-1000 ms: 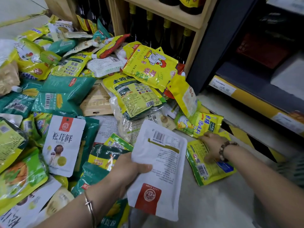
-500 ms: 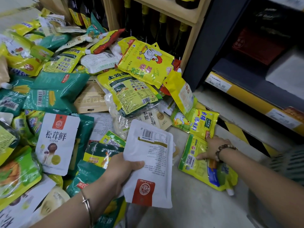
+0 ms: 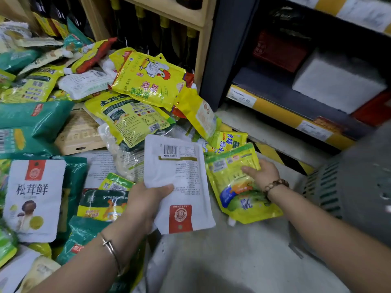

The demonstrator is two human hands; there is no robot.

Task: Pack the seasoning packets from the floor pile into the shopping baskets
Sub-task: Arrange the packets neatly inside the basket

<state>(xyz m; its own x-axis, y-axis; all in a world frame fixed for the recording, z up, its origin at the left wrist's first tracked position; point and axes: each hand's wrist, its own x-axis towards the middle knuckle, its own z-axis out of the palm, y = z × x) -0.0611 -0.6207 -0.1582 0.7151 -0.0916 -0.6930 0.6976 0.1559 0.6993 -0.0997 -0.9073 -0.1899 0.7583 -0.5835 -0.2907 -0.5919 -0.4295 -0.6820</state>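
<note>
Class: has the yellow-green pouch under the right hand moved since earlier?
Yes. The yellow-green pouch tipped up, its top edge now overlapping the small yellow packet.

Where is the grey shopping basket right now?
Head view, far right: the grey shopping basket sits just right of the right hand, which grips a yellow-green pouch.

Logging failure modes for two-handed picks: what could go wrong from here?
1. The right hand pinches the pouch only near its top edge. Most of it is unsupported, so it could slip on the way to the basket.
2. The left hand holds the white packet by one side edge, so it may flop or drop.
3. Packets in the pile lean on each other right beside the pouch, and pulling it away might set some sliding.
</note>
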